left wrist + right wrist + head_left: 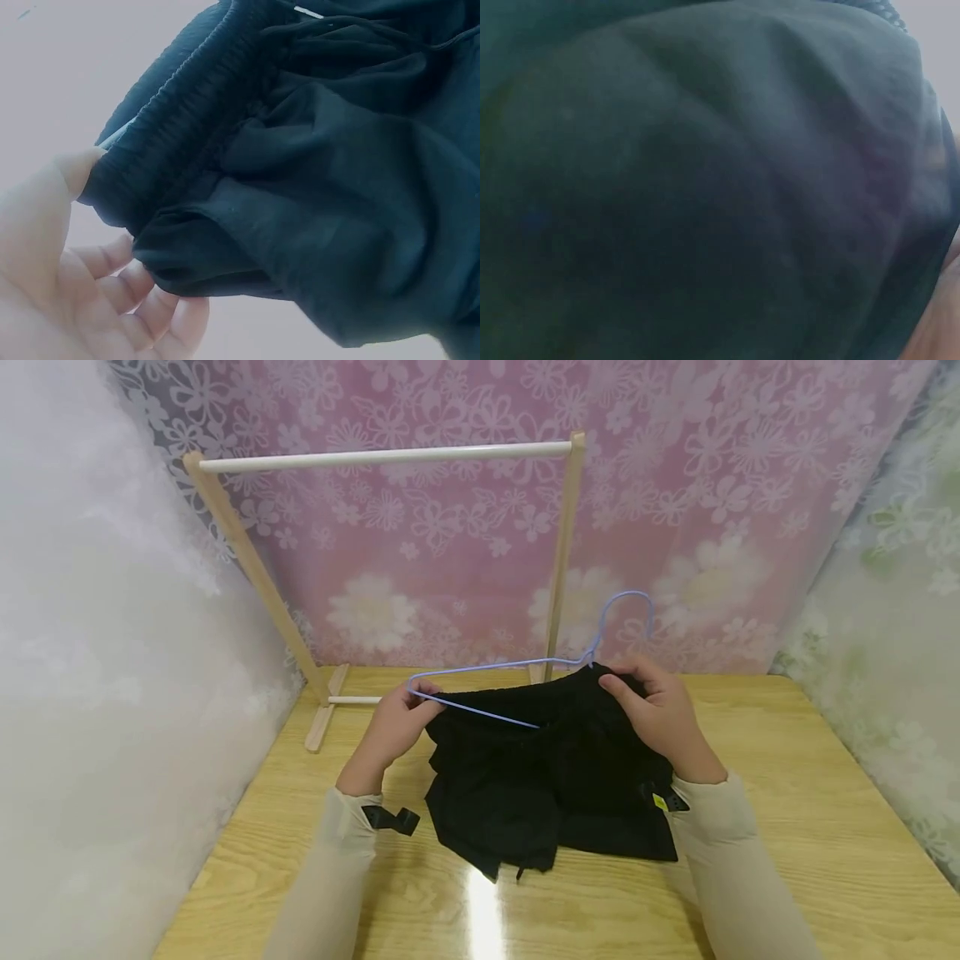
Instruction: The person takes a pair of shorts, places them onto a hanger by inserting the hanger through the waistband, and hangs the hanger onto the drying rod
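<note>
Black shorts point(510, 785) with a gathered elastic waistband point(176, 120) hang between my two hands over the table. A blue wire hanger point(487, 669) is partly inside the waist. Its hook rises at the upper right, and its right end is hidden by the cloth. My left hand point(399, 725) pinches the left corner of the waistband beside the hanger's left end. On the other side, my right hand point(660, 714) grips the waistband with the thumb in front. Cloth fills most of the right wrist view, where only a little of that hand shows at the edge.
Behind the shorts stands a rack with wooden posts point(564, 552) and a white top rail point(390, 456). The wooden table point(795, 827) meets a pink flowered backdrop point(465, 527) at the back, with pale walls at both sides.
</note>
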Tool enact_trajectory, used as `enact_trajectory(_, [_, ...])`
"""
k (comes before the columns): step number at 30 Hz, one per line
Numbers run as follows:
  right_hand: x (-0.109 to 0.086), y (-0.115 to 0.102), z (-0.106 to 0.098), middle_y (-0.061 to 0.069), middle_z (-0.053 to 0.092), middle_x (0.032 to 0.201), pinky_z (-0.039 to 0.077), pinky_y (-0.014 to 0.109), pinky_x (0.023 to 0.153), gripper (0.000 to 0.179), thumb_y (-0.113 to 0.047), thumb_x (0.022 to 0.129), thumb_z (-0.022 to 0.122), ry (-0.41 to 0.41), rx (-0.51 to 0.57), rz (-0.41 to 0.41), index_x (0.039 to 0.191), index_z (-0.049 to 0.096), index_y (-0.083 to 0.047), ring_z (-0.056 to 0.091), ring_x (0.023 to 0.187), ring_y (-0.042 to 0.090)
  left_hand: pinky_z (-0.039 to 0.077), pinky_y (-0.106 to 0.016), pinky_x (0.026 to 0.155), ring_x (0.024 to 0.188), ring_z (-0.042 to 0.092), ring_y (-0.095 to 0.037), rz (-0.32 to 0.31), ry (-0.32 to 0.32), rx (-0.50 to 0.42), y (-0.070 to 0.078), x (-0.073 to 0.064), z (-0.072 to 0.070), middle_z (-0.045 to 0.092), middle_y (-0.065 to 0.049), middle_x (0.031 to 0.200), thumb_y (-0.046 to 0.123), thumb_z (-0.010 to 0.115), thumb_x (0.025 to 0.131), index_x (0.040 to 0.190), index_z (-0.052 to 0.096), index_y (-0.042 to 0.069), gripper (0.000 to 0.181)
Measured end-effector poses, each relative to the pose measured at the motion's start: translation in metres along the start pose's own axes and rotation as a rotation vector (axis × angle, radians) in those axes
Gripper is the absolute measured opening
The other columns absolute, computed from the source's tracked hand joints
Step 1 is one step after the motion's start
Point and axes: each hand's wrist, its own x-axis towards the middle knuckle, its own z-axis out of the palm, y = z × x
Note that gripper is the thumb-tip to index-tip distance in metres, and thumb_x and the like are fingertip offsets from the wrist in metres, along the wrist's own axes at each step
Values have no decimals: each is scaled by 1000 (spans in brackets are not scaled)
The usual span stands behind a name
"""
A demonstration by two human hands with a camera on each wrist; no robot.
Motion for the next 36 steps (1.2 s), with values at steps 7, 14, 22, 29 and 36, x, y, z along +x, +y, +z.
enact_trajectory(7, [-1, 1, 7, 3, 76, 97, 47, 13, 85, 25, 19, 85, 72, 16, 27, -32, 104, 75, 2, 64, 93, -4, 44, -40, 79, 93, 58, -27, 0, 16, -33, 1, -2, -17, 70, -9, 106, 27, 64, 101, 116, 70, 11, 22])
enact_trajectory(14, [-3, -2, 6, 7, 75, 93, 48, 13, 82, 25, 18, 86, 71, 4, 12, -47, 104, 76, 0, 64, 89, -3, 47, -37, 86, 99, 61, -24, -13, 51, -41, 2, -1, -29, 71, -11, 113, 26, 63, 103, 116, 70, 5, 25])
enact_trajectory(22, [-2, -2, 7, 11, 72, 89, 47, 14, 77, 7, 4, 93, 73, -64, 13, -59, 99, 75, 0, 62, 82, 1, 53, -29, 82, 88, 64, -14, -22, 47, -165, -1, -3, -35, 69, -7, 107, 18, 55, 106, 123, 67, 0, 27])
enact_trajectory(29, [-4, -4, 9, 8, 73, 88, 47, 16, 73, 11, 6, 92, 72, -100, 9, -25, 99, 75, -2, 61, 78, 3, 55, -28, 80, 86, 65, -14, -9, 81, -167, 0, -9, -39, 67, -11, 109, 13, 52, 106, 124, 66, 0, 26])
enact_trajectory(36, [-6, -6, 4, 6, 73, 88, 46, 17, 69, 6, -5, 97, 72, -131, -17, 2, 100, 73, -1, 60, 73, 6, 55, -27, 75, 81, 64, -11, 36, 85, -238, 2, -6, -39, 66, 2, 99, 6, 51, 104, 115, 64, -8, 23])
